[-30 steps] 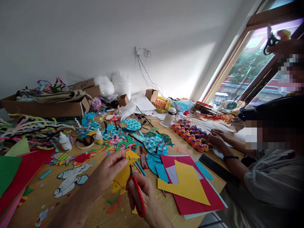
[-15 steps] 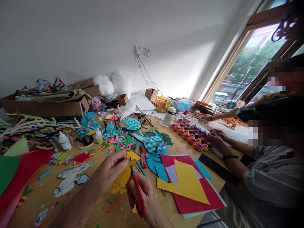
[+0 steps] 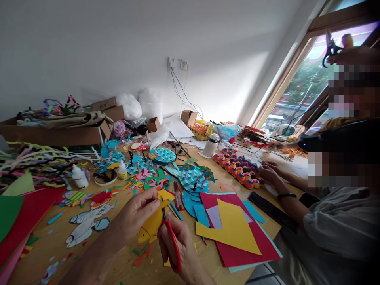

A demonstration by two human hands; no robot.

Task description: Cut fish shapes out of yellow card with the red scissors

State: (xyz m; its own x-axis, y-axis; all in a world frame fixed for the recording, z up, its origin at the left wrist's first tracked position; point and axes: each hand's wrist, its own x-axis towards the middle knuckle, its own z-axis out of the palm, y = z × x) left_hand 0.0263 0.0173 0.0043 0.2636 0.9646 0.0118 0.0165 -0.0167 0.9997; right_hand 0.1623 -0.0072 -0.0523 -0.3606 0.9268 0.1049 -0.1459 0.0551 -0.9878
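Pinching near the tail with thumb and fingers, the left hand (image 3: 141, 211) in the head view holds a yellow paper fish (image 3: 151, 225) just above the surface (image 3: 139, 274), at about 7 o'clock from the centre of the view. The fish is tilted, its drawn eye towards 7 o'clock and its tail towards 1 o'clock. The right hand (image 3: 179, 241) is closed around the red-handled scissors (image 3: 172, 239), blades upward against or just beside the fish's right edge; whether they bite into the paper cannot be told.

The fish looks feather-light, dry and not slippery, stiff enough to hold its shape yet easy to crease. The narrow neck before the tail is probably its weakest place, where a twist might tear it; the broad body should offer a safer hold, with a flat, gentle pinch of thumb and fingertips. The scissors would be heavier and rigid, best held by their loops.

From the fish, white paper fish cutouts (image 3: 79, 234) lie at 9 o'clock, a white glue bottle (image 3: 79, 177) stands at 10 and a smaller yellow-labelled bottle (image 3: 122, 171) at 11. A yellow sheet (image 3: 234, 227) lies over a red sheet (image 3: 230, 255) at 3 o'clock, and a painted egg carton (image 3: 239, 170) sits at 2
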